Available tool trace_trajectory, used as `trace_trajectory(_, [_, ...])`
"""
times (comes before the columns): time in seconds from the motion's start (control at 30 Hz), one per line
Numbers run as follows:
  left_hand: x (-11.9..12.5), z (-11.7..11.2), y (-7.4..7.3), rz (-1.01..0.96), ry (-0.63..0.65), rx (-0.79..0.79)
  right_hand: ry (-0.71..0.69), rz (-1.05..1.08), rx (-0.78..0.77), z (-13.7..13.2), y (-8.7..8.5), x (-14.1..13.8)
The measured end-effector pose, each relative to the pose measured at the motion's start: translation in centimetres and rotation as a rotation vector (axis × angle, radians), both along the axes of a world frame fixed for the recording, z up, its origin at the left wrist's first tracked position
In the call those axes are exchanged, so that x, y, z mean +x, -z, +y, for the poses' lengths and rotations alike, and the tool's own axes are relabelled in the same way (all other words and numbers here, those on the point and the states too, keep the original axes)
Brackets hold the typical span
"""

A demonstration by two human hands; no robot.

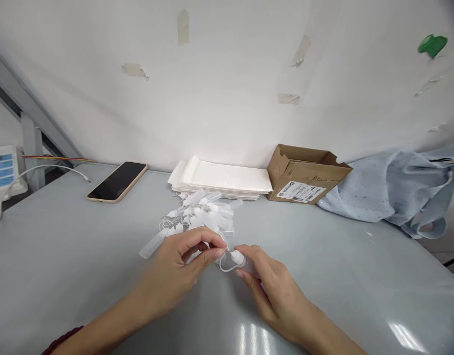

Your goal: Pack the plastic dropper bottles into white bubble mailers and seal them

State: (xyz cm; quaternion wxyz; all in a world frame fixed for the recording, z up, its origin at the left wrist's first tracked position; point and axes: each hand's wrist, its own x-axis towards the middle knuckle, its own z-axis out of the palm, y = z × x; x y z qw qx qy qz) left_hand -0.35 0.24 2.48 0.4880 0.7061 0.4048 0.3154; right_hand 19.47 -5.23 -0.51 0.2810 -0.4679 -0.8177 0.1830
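Observation:
My right hand is closed around a small translucent squeeze bottle with a white top and a thin needle tip, lying tilted with the tip toward the left. A thin white tether loops from the bottle's neck toward my left hand. There my thumb and forefinger pinch the tether's end, close to the needle tip; a cap, if present, is hidden by the fingers. Just behind my left hand lies a heap of similar squeeze bottles, partly covered by that hand.
White envelopes are stacked behind the heap, beside an open cardboard box. A phone and a white cable lie at the left. Light-blue cloth covers the right rear of the grey table. The wall stands behind.

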Motion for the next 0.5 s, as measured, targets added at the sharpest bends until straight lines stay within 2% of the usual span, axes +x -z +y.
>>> trace_trajectory(0.13, [0.0,0.1,0.2,0.021,0.016,0.081,-0.013,-0.063,0.083,-0.1,0.0,0.2])
trace_trajectory(0.33, [0.2,-0.1,1.1,-0.007,0.04,0.251,-0.035,-0.127,0.117,-0.1,-0.1,0.3])
trace_trajectory(0.5, [0.4,-0.3,1.1,-0.069,0.02,0.207,-0.039,-0.088,0.17,-0.2,0.1,0.1])
